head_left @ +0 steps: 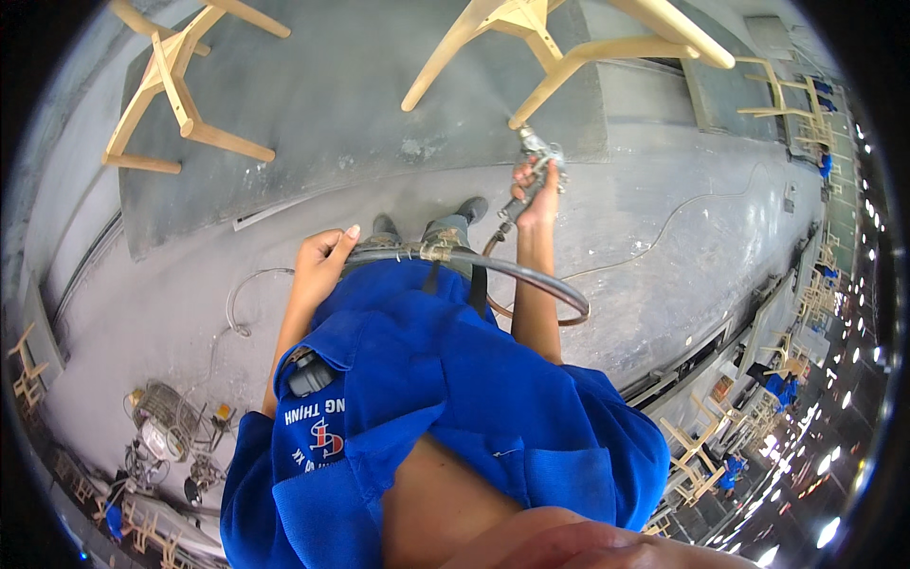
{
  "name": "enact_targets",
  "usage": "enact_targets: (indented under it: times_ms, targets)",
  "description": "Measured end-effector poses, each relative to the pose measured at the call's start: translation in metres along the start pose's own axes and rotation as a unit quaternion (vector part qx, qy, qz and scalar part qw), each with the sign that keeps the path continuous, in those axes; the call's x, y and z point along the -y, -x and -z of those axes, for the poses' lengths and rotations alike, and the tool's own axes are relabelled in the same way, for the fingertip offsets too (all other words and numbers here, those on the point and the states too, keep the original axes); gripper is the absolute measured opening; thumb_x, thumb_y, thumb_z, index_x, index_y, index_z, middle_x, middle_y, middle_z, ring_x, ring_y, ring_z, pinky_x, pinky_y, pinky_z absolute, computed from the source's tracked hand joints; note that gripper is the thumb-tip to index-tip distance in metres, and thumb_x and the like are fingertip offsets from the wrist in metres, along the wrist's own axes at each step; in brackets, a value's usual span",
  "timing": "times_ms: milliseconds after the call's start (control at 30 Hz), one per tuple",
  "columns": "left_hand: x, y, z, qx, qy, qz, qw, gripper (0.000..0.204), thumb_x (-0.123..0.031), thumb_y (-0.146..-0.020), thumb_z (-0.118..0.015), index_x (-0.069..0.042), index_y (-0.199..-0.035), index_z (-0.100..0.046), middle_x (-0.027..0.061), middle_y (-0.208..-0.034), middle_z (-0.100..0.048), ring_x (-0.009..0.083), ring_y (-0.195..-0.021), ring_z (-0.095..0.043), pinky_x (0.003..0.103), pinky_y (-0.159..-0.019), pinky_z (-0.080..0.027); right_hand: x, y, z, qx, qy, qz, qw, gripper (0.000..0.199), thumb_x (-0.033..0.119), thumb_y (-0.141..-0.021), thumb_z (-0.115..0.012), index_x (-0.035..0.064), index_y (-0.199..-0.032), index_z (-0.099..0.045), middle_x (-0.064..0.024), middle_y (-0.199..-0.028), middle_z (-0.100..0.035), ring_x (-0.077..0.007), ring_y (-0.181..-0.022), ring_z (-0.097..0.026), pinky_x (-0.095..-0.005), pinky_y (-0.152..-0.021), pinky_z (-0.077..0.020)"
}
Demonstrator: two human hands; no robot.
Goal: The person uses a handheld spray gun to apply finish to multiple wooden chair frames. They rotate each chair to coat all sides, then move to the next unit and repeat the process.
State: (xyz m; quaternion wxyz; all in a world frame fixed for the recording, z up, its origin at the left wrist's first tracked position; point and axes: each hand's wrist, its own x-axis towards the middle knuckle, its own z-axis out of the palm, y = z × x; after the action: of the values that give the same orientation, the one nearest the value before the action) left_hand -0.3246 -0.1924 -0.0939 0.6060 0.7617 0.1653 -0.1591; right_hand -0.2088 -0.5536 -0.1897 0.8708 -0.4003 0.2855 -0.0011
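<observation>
My right hand (536,196) is wrapped round the handle of a metal spray gun (540,152), held out in front of me. The gun's nozzle points at the lower end of a leg of a pale wooden chair frame (557,82), and a faint mist shows near the tip. The nozzle looks very close to the leg; whether they touch I cannot tell. Closed round a dark hose (531,273) at waist height is my left hand (322,258), its thumb on top. The hose loops to the right, and a thinner line runs up to the gun.
Another wooden chair frame (172,83) is at the far left, over a dark grey sheet (379,104). Pump-like equipment (163,422) stands on the floor behind left. A thin hose (654,242) crosses the floor. Several chair frames (697,446) and people in blue are off to the right.
</observation>
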Motion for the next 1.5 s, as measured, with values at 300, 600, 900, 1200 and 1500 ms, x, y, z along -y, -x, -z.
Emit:
enact_targets:
  times_ms: [300,600,900,1200,1500]
  targets:
    - [0.006,-0.025,0.006,0.073,0.050,-0.076,0.993,0.054,-0.040,-0.100,-0.063,-0.009,-0.060,-0.043,-0.0085,-0.057,-0.036,0.0037,-0.057,-0.031,0.028,-0.050,-0.024,0.120,0.149,-0.057,0.091,-0.025,0.210,0.973,0.046,0.044,-0.106,-0.043,0.0012,-0.118,-0.055,-0.0063,-0.080,-0.051,-0.0166,-0.073,-0.051,-0.0199,-0.041,-0.0387]
    - [-0.004,-0.033,-0.014,0.075,0.140,-0.059,0.985,0.050,-0.049,-0.098,-0.062,-0.008,-0.069,-0.060,-0.0085,-0.059,-0.043,0.0039,-0.054,-0.040,0.023,-0.049,-0.034,0.203,0.202,-0.227,0.177,0.295,0.320,0.883,0.041,0.033,-0.100,-0.060,-0.0048,-0.114,-0.059,-0.0100,-0.076,-0.060,-0.0183,-0.066,-0.063,-0.0208,-0.042,-0.0352]
    - [0.000,-0.040,-0.023,0.074,0.196,-0.062,0.976,0.048,-0.048,-0.099,-0.061,-0.009,-0.070,-0.061,-0.0081,-0.057,-0.042,0.0039,-0.055,-0.041,0.025,-0.047,-0.028,0.265,0.214,-0.223,-0.039,0.467,0.373,0.801,0.024,0.028,-0.097,-0.066,0.0048,-0.105,-0.067,-0.0015,-0.073,-0.063,-0.0089,-0.061,-0.061,-0.0203,-0.043,-0.0336]
    - [0.054,-0.112,-0.072,0.268,0.037,-0.045,0.962,0.052,-0.048,-0.099,-0.059,-0.005,-0.071,-0.061,-0.0035,-0.060,-0.048,0.0089,-0.056,-0.046,0.030,-0.053,-0.036,0.327,0.235,-0.122,-0.236,0.422,0.428,0.764,0.019,0.028,-0.096,-0.067,0.0084,-0.100,-0.066,-0.0003,-0.071,-0.063,-0.0095,-0.062,-0.063,-0.0207,-0.045,-0.0310]
    - [-0.204,-0.270,-0.060,-0.040,0.109,-0.391,0.913,0.068,-0.041,-0.102,-0.057,0.002,-0.151,-0.037,0.0199,-0.153,-0.043,0.0277,-0.142,-0.041,0.038,-0.115,-0.035,0.202,0.233,-0.006,-0.158,0.386,0.280,0.865,0.049,0.044,-0.103,-0.054,0.0019,-0.126,-0.065,-0.0055,-0.088,-0.071,-0.0115,-0.077,-0.064,-0.0247,-0.060,-0.0462]
